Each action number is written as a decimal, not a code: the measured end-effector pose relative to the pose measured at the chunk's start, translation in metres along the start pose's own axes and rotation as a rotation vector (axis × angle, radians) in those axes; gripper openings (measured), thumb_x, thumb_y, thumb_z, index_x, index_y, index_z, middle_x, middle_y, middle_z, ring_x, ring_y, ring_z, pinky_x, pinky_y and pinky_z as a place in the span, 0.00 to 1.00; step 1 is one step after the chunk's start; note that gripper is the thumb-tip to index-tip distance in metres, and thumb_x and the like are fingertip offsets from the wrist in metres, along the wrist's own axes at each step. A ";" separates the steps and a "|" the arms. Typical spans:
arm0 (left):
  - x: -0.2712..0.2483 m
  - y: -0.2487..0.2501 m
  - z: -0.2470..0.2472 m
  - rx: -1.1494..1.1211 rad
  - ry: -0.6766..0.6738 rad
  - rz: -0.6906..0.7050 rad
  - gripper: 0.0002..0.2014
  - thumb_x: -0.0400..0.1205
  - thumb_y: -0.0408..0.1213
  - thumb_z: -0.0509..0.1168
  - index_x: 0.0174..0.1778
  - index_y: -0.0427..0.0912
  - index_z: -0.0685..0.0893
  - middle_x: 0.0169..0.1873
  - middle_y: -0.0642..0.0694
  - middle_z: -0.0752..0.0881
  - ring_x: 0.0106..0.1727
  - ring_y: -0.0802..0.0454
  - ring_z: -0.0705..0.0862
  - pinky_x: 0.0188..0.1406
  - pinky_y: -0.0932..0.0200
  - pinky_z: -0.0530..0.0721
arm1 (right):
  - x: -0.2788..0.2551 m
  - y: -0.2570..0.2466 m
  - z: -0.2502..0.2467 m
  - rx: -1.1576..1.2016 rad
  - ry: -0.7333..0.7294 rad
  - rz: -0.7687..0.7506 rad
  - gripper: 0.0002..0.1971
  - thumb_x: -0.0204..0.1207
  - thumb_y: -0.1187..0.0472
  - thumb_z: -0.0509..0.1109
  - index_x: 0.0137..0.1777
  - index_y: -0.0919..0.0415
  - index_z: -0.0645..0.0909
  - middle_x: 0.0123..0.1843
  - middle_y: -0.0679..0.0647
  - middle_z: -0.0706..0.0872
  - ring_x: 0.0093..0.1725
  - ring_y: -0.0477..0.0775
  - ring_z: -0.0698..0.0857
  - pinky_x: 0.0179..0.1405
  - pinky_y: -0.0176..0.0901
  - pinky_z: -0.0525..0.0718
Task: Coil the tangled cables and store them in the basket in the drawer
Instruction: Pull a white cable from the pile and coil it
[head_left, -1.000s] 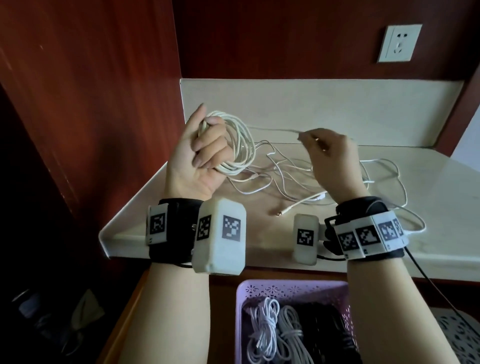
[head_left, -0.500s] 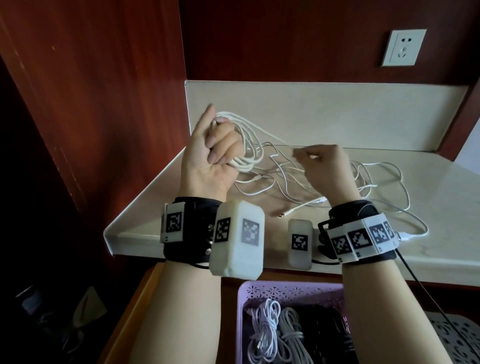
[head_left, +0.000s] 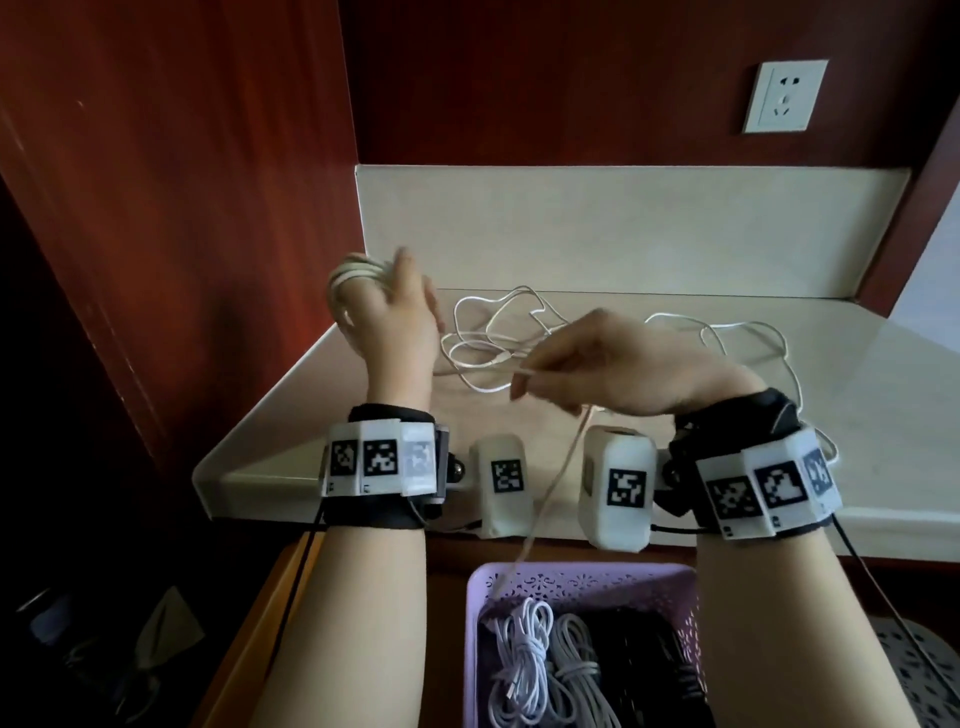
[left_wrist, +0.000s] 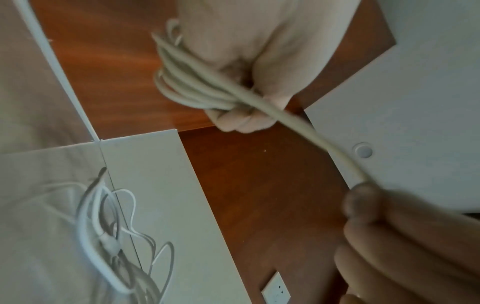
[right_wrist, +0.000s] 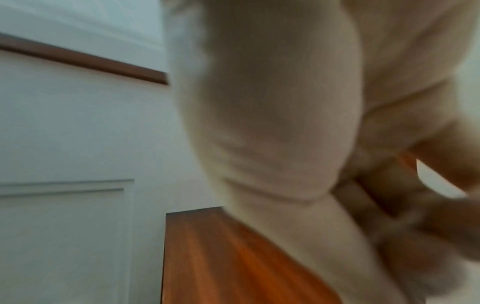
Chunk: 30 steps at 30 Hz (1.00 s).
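My left hand (head_left: 388, 299) is raised over the counter's left end, its back toward me, and grips a white cable coil (head_left: 349, 278) wound round its fingers. In the left wrist view the coil (left_wrist: 187, 86) sits in the fist, and one strand (left_wrist: 306, 131) runs on to my right hand's fingertips (left_wrist: 361, 197). My right hand (head_left: 524, 382) pinches that cable above the counter's front edge. The cable tail (head_left: 548, 499) hangs down to the purple basket (head_left: 582, 577). More tangled white cables (head_left: 498, 332) lie on the counter behind the hands. The right wrist view is blurred and shows only the palm (right_wrist: 259, 123).
The basket sits in the open drawer (head_left: 260, 597) below the counter (head_left: 857, 415) and holds coiled white (head_left: 522, 649), grey (head_left: 576, 670) and black (head_left: 649, 670) cables. Dark wood panels close off the left and back. A wall socket (head_left: 784, 96) is up on the right.
My left hand has turned over, from palm facing me to back facing me, with the coil. My right hand has come down and toward me, drawing the cable; its tail now hangs over the basket.
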<state>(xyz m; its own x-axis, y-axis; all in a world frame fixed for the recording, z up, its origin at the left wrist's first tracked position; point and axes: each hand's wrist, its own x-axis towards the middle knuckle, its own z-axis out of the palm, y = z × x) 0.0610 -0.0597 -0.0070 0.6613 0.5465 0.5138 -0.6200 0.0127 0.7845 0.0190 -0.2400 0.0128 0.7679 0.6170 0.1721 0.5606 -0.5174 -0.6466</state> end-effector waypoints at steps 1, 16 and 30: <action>-0.003 -0.004 0.002 0.152 -0.084 0.024 0.25 0.82 0.37 0.61 0.15 0.46 0.71 0.09 0.54 0.72 0.11 0.57 0.70 0.19 0.64 0.68 | -0.001 0.001 -0.003 0.006 0.109 -0.008 0.06 0.77 0.61 0.71 0.44 0.61 0.89 0.26 0.51 0.78 0.27 0.44 0.75 0.29 0.36 0.73; -0.040 0.029 0.005 0.145 -1.110 -0.326 0.27 0.83 0.57 0.50 0.40 0.31 0.70 0.15 0.48 0.62 0.12 0.57 0.55 0.14 0.71 0.55 | -0.003 0.022 -0.023 -0.205 0.857 -0.230 0.19 0.61 0.41 0.78 0.35 0.57 0.85 0.31 0.41 0.72 0.30 0.41 0.71 0.37 0.41 0.67; -0.018 0.022 -0.007 -0.887 -1.132 -0.937 0.13 0.85 0.39 0.53 0.40 0.35 0.74 0.13 0.50 0.64 0.11 0.53 0.61 0.11 0.61 0.60 | 0.012 0.030 -0.003 -0.045 0.487 -0.105 0.12 0.86 0.59 0.59 0.39 0.54 0.76 0.23 0.43 0.68 0.23 0.41 0.68 0.26 0.29 0.65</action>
<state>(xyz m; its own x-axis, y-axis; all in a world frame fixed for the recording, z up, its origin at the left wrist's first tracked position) 0.0324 -0.0641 -0.0016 0.6111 -0.7310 0.3037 0.3551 0.5960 0.7202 0.0462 -0.2499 -0.0022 0.7560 0.3246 0.5684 0.6474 -0.4990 -0.5761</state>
